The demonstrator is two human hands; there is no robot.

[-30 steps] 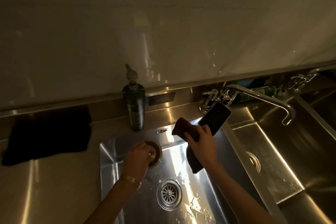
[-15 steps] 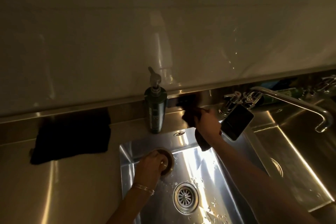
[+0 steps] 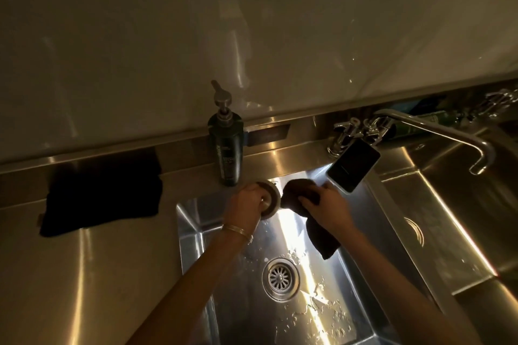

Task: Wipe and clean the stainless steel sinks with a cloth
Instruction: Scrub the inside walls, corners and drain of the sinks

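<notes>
A small stainless steel sink lies below me, with wet drops around its round drain. My left hand grips a round sink stopper over the basin's back edge. My right hand holds a dark brown cloth pressed against the stopper's right side; one end hangs down into the basin. A larger sink sits to the right.
A dark pump soap bottle stands behind the small sink. A phone leans by the tap handles, and a long spout reaches over the right sink. A black cloth lies on the left counter.
My right hand came back down from the back ledge with the cloth to the stopper. My left hand lifted the stopper up toward the sink's back edge.
</notes>
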